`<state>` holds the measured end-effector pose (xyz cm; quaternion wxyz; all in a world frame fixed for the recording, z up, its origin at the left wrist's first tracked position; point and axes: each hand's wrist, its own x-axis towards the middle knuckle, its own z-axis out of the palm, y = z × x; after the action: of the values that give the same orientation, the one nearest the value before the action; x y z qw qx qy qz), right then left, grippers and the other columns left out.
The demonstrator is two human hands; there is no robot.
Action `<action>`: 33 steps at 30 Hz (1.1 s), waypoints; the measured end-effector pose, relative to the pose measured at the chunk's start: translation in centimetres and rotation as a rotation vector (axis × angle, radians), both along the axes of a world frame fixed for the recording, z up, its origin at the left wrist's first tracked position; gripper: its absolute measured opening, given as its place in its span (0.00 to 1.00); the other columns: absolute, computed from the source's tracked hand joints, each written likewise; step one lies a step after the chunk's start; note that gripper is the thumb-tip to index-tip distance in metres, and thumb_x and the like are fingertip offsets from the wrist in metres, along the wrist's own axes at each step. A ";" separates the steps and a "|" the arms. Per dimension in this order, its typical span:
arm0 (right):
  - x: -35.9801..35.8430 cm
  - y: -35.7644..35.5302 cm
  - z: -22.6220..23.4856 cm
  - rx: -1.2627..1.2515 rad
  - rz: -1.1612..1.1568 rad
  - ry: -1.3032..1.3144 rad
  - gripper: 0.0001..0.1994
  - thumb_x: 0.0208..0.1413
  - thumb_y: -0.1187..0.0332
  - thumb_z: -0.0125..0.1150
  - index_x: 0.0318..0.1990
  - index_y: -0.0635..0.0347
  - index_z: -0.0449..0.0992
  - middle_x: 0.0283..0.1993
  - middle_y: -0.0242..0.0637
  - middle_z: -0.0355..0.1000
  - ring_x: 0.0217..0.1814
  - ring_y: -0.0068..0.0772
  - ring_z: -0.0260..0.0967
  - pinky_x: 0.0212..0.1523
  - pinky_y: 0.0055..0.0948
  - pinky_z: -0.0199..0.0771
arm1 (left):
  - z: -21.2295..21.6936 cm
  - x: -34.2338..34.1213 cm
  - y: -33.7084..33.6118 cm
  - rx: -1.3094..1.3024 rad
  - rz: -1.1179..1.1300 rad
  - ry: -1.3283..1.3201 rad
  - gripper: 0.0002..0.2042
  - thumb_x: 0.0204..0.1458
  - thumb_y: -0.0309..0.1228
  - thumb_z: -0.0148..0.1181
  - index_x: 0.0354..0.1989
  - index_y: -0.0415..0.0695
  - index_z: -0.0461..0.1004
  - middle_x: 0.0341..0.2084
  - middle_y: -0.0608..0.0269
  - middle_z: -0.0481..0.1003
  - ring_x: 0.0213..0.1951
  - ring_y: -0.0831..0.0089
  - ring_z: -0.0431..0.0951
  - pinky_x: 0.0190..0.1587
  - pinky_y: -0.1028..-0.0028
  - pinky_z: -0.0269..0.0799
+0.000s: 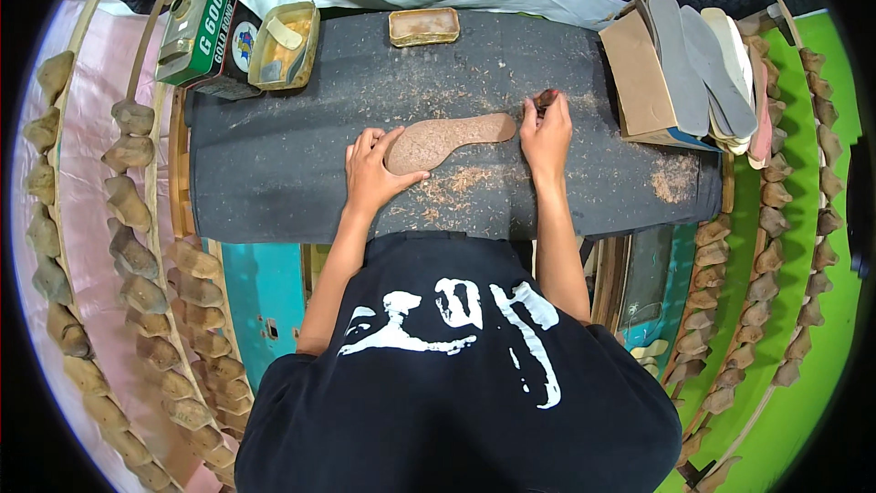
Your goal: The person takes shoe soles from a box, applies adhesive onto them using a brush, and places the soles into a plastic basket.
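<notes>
A brown, speckled insole (438, 139) lies flat on the dark work cloth, its wide end to the left and its narrow heel end to the right. My left hand (372, 164) grips the wide end, thumb along the near edge and fingers at the far left edge. Just beyond the heel end, my right hand (547, 135) is closed around a small dark object (547, 99). Only its top shows above the fingers, so its kind is unclear. A narrow gap seems to separate this hand from the insole.
Brown shavings (456, 183) litter the cloth-covered table (274, 183). At back left stand a metal can (196, 36) and a yellowish tub (308, 59). A shallow rectangular block or tray (423, 27) sits at the back. A cardboard box (639, 82) holds grey insoles (680, 59). Shoe lasts (141, 297) line racks on both sides.
</notes>
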<state>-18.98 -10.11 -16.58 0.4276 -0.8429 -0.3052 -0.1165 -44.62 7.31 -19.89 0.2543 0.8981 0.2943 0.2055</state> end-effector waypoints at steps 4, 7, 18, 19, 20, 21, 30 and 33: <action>-3.7 2.0 1.0 -0.222 0.212 -0.142 0.08 0.54 0.82 0.60 0.39 0.60 0.77 0.40 0.47 0.72 0.42 0.55 0.74 0.46 0.50 0.77 | -0.1 -0.2 0.1 0.033 -0.001 -0.008 0.46 0.26 0.57 0.86 0.60 0.51 0.82 0.48 0.62 0.74 0.54 0.61 0.75 0.58 0.60 0.67; -7.9 4.1 1.5 -0.249 0.413 -0.116 0.11 0.50 0.82 0.59 0.40 0.57 0.77 0.42 0.44 0.71 0.44 0.54 0.75 0.47 0.49 0.77 | -0.2 0.0 0.2 0.031 -0.006 -0.023 0.46 0.25 0.56 0.87 0.60 0.51 0.82 0.48 0.62 0.75 0.54 0.61 0.76 0.58 0.59 0.68; -6.0 4.8 1.8 -0.015 0.410 0.239 0.06 0.62 0.75 0.66 0.44 0.64 0.77 0.43 0.47 0.76 0.44 0.53 0.80 0.46 0.46 0.80 | 0.0 -0.7 -0.2 -0.111 0.025 0.023 0.52 0.32 0.55 0.86 0.68 0.45 0.71 0.49 0.60 0.76 0.54 0.59 0.77 0.58 0.58 0.68; -5.3 4.6 3.0 -0.129 0.356 0.144 0.06 0.63 0.76 0.65 0.45 0.63 0.77 0.44 0.47 0.75 0.44 0.54 0.79 0.45 0.48 0.80 | -0.2 -1.0 -0.3 -0.113 0.036 0.020 0.52 0.32 0.55 0.86 0.68 0.45 0.71 0.49 0.60 0.76 0.54 0.59 0.77 0.58 0.58 0.68; -4.8 4.4 3.4 -0.133 0.361 0.146 0.06 0.63 0.76 0.65 0.45 0.63 0.77 0.44 0.47 0.75 0.44 0.54 0.79 0.45 0.48 0.80 | -0.3 -1.2 -0.4 -0.138 0.050 -0.044 0.51 0.31 0.54 0.87 0.68 0.46 0.72 0.51 0.60 0.77 0.54 0.60 0.77 0.60 0.58 0.67; -4.3 4.4 3.6 -0.143 0.364 0.093 0.07 0.61 0.77 0.65 0.45 0.61 0.76 0.44 0.46 0.74 0.45 0.55 0.78 0.45 0.49 0.79 | -0.5 -1.5 -0.6 -0.162 0.064 -0.109 0.51 0.31 0.52 0.87 0.68 0.46 0.73 0.52 0.61 0.77 0.55 0.61 0.78 0.62 0.57 0.66; -11.5 6.5 2.6 -0.208 0.729 -0.089 0.11 0.51 0.79 0.64 0.43 0.56 0.79 0.42 0.43 0.73 0.45 0.50 0.77 0.47 0.49 0.80 | -0.7 -2.6 -0.5 0.067 0.040 -0.182 0.35 0.34 0.43 0.86 0.54 0.45 0.79 0.57 0.59 0.77 0.62 0.54 0.74 0.68 0.52 0.63; -13.8 7.4 2.3 -0.083 0.858 0.100 0.09 0.54 0.78 0.65 0.42 0.60 0.78 0.41 0.45 0.74 0.44 0.53 0.78 0.45 0.47 0.80 | -2.0 -2.6 0.1 0.108 0.051 -0.184 0.33 0.34 0.42 0.86 0.52 0.45 0.80 0.56 0.60 0.78 0.62 0.54 0.74 0.68 0.52 0.63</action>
<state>-32.82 -2.72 -14.32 0.4174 -0.6607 -0.6113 0.1249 -47.22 7.36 -21.89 0.2262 0.8800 0.2810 0.3089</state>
